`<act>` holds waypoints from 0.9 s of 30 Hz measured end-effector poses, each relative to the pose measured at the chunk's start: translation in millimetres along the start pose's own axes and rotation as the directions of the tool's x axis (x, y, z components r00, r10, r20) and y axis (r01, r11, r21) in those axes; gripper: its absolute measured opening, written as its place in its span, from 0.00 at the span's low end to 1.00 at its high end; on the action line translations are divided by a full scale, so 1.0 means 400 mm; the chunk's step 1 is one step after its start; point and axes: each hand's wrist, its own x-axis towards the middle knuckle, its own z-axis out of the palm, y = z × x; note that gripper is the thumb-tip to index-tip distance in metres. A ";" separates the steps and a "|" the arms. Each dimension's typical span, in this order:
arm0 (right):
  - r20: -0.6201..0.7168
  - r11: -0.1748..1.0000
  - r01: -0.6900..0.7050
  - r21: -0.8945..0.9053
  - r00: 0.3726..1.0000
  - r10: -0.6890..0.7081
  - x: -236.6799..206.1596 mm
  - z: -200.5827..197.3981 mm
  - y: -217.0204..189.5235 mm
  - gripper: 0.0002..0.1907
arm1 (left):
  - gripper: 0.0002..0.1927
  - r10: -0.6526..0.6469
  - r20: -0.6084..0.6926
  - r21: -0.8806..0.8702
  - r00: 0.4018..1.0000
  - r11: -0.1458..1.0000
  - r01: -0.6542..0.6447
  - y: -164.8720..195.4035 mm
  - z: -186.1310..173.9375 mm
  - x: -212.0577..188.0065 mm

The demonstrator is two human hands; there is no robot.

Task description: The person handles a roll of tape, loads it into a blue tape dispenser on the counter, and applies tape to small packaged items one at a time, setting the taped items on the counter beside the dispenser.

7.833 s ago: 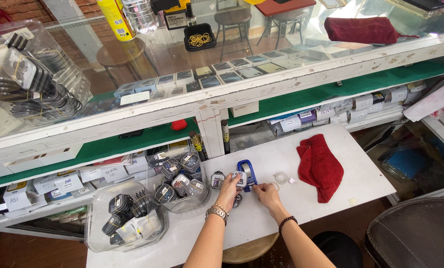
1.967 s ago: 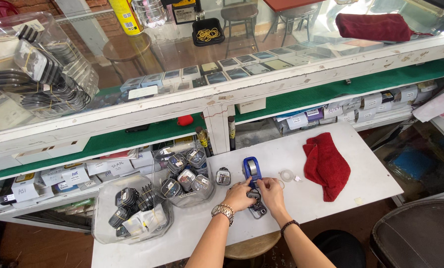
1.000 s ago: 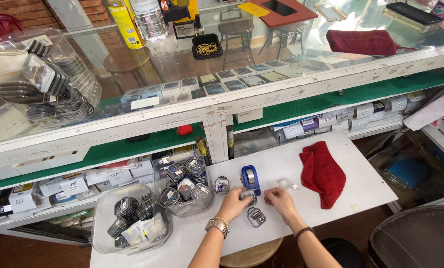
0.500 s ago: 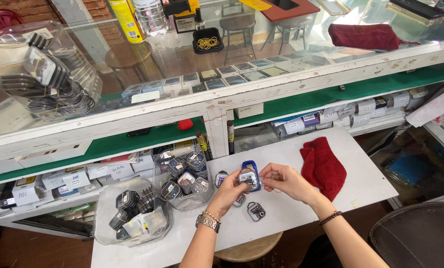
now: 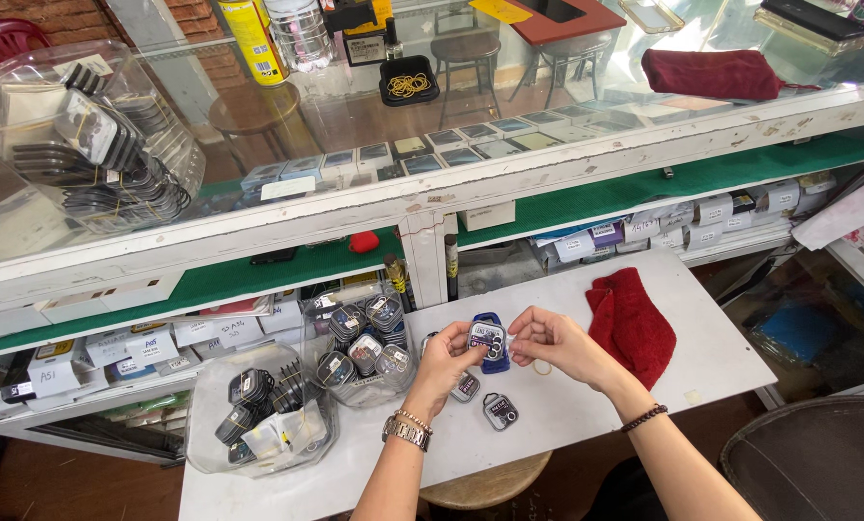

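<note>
My left hand [image 5: 444,362] holds a small clear case with camera-lens rings [image 5: 487,337] up over the white table [image 5: 712,338]. My right hand [image 5: 553,342] pinches the case's right edge with its fingertips. Just behind the case lies a blue tool [image 5: 493,361]. Two more small clear cases [image 5: 500,411] rest on the table below my hands, one of them [image 5: 466,388] next to my left wrist. A thin rubber band [image 5: 542,368] lies under my right hand.
A red cloth [image 5: 635,323] lies to the right of my hands. Two clear plastic tubs [image 5: 360,342] full of small cases stand at the left, one [image 5: 258,415] nearer the table's front edge. A glass display counter [image 5: 471,135] runs behind. A round stool [image 5: 485,487] shows below.
Both hands lifted from the table and came together around one small case; the head view shifted slightly.
</note>
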 end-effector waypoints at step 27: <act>0.036 0.889 0.062 -0.453 0.998 -0.051 -0.003 0.036 -0.088 0.17 | 0.16 -0.057 -0.002 0.022 0.998 0.998 0.057 0.025 0.018 -0.017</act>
